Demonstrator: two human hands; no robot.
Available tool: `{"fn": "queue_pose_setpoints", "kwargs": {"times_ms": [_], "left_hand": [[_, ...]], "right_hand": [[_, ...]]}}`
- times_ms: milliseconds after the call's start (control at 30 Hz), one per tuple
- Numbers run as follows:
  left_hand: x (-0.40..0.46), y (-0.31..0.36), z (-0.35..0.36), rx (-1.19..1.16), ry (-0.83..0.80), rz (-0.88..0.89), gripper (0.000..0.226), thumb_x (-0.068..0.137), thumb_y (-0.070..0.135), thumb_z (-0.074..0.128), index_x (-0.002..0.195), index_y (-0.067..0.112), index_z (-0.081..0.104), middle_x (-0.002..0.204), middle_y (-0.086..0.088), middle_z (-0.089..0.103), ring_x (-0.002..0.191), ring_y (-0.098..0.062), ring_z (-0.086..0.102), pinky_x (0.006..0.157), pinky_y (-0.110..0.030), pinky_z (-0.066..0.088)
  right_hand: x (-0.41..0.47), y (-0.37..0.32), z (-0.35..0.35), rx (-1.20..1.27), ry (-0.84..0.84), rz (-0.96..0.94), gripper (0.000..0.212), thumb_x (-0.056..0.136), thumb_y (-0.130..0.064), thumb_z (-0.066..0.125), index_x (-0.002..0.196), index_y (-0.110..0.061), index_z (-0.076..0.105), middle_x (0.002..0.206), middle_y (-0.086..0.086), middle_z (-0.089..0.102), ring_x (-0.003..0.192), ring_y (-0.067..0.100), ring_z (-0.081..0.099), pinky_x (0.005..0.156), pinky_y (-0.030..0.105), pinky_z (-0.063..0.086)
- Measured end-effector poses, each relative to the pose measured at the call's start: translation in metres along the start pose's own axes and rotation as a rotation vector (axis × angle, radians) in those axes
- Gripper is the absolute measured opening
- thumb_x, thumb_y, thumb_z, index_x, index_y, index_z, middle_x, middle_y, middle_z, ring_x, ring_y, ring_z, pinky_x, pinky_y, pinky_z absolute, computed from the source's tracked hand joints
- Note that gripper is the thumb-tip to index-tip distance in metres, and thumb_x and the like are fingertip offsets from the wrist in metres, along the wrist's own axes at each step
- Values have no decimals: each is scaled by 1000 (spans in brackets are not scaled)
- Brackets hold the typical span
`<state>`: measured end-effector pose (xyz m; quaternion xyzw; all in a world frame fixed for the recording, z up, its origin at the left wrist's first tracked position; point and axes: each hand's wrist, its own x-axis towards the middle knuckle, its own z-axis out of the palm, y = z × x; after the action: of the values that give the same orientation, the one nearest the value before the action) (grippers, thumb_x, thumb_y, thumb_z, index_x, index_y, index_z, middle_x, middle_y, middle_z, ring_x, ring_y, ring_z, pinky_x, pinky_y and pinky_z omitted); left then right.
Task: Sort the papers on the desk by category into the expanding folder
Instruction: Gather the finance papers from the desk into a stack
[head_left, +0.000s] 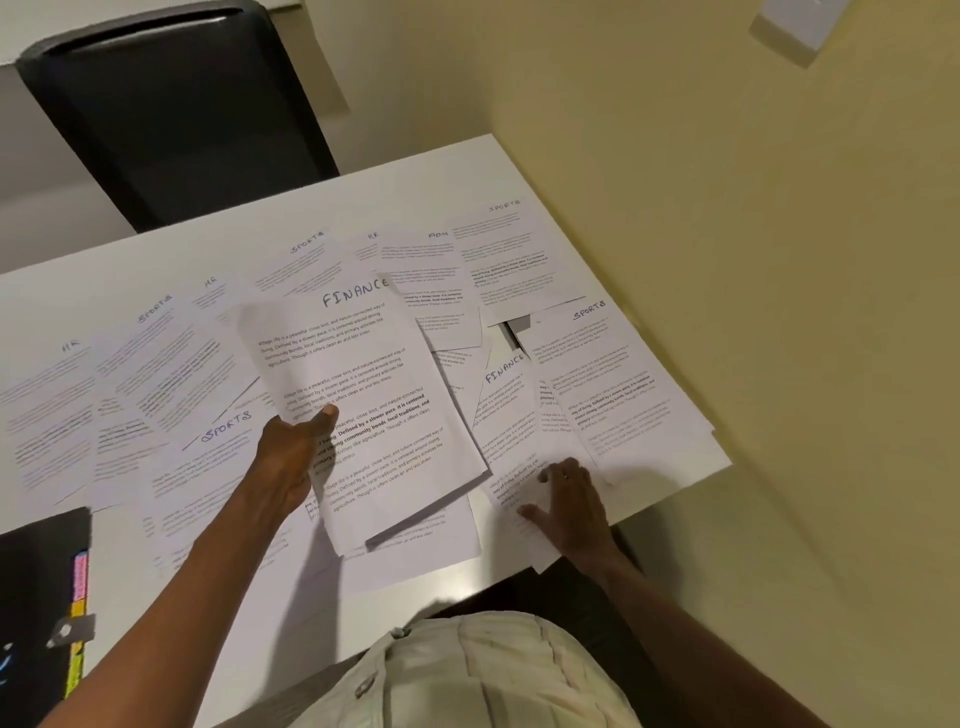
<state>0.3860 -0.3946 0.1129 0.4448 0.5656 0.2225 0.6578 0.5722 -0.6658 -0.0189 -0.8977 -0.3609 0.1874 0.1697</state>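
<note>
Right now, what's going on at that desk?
A person is sorting printed sheets. Their left hand holds up a small stack of white papers headed FINANCE, thumb on top. Their right hand rests on another white FINANCE sheet lying on the white desk. Other sheets headed SPORTS and HR are spread across it. The black expanding folder with coloured tabs sits at the near left.

Chair: we see a black chair (171, 104) standing behind the far edge of the desk, its glossy backrest facing us.
Desk: we see a white desk (457, 161) running from the left edge across to its corner on the right.
Floor: we see a pale yellow floor (753, 260) filling the right side beyond the desk edge.
White object: we see a small white object (800, 23) on the floor at the top right, too blurred to identify.
</note>
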Motion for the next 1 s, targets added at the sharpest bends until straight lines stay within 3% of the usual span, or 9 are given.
{"fn": "queue_pose_setpoints", "kwargs": {"times_ms": [133,233,300,433,567,667,800,933,1000], "left_hand": [[0,1,-9,23,-45,8,8,91,8,67,97,14,65,94,-5,71,81,-23,68,67,-32,52],[-3,0,-25,20,-68,23,9,92,7,67,97,14,65,94,-5,72,82,-23,69,71,-33,53],[-6,-4,-37,18,-68,26,9,91,6,66,97,12,65,95,-6,71,82,-24,68,71,-33,53],[-8,-14,-61,30,-71,9,22,90,9,69,112,5,64,100,-10,71,86,-27,68,75,-36,54],[-10,-12,-80,35,-65,26,19,90,9,69,109,7,65,101,-10,72,87,-26,69,81,-39,54],[-7,-5,-90,30,-38,37,26,90,11,70,114,4,64,101,-11,71,87,-27,69,81,-39,54],[-7,4,-92,10,-40,71,18,91,10,68,108,7,64,93,-6,70,80,-22,66,62,-29,57],[-7,8,-84,30,-27,93,24,91,12,69,113,5,64,101,-10,71,91,-29,68,84,-42,55],[-6,8,-78,61,-10,103,25,91,13,69,114,4,64,100,-10,71,91,-31,68,84,-42,55]], "right_hand": [[-20,-19,27,-204,-98,-26,80,72,-55,73,132,-11,44,142,12,37,125,29,42,100,39,44],[-21,-36,29,-311,0,10,59,53,-34,84,99,-5,62,104,14,59,86,26,58,65,31,54],[-19,-46,30,-393,43,-27,39,42,-15,79,75,-4,61,77,13,56,62,23,52,43,25,41],[-19,-55,37,-569,99,-36,28,53,-2,74,71,-13,56,66,4,50,54,16,48,39,23,30],[-22,-57,29,-451,92,-38,17,74,-2,68,88,-8,61,64,2,55,49,15,51,42,24,32],[-15,-60,17,-197,181,124,26,90,-5,52,115,-2,55,80,9,66,64,25,62,53,27,38],[2,-75,-14,137,235,314,29,87,-8,51,115,-5,55,100,15,66,87,34,63,73,35,51],[20,-94,-47,456,296,375,36,83,-10,56,118,-6,58,101,14,67,91,32,64,77,32,49],[25,-109,-61,559,337,357,33,82,-13,57,114,-6,58,94,11,67,85,32,66,73,31,49]]}}
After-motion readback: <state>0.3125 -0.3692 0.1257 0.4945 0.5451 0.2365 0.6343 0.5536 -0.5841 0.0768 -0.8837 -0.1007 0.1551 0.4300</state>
